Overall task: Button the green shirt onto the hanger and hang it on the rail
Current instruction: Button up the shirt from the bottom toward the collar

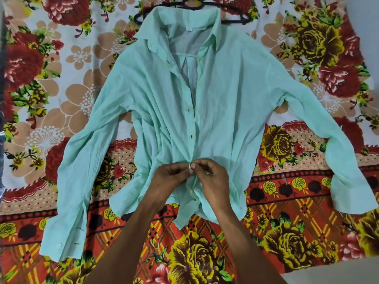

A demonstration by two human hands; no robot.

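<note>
A pale green shirt (221, 103) lies flat on a flowered bedsheet, collar away from me, both sleeves spread out to the sides. A black hanger (235, 20) sits inside its shoulders, with its ends and hook base showing at the collar. The front is open from the collar down to mid chest. Lower down the two placket edges meet. My left hand (174, 174) and my right hand (211, 173) pinch the placket together near the hem, fingertips touching around a small white button (190, 165).
The flowered bedsheet (307, 212) in red, yellow and beige covers the whole surface. A pale bare strip (348, 271) shows at the bottom right corner. A dark edge (2, 58) runs along the far left.
</note>
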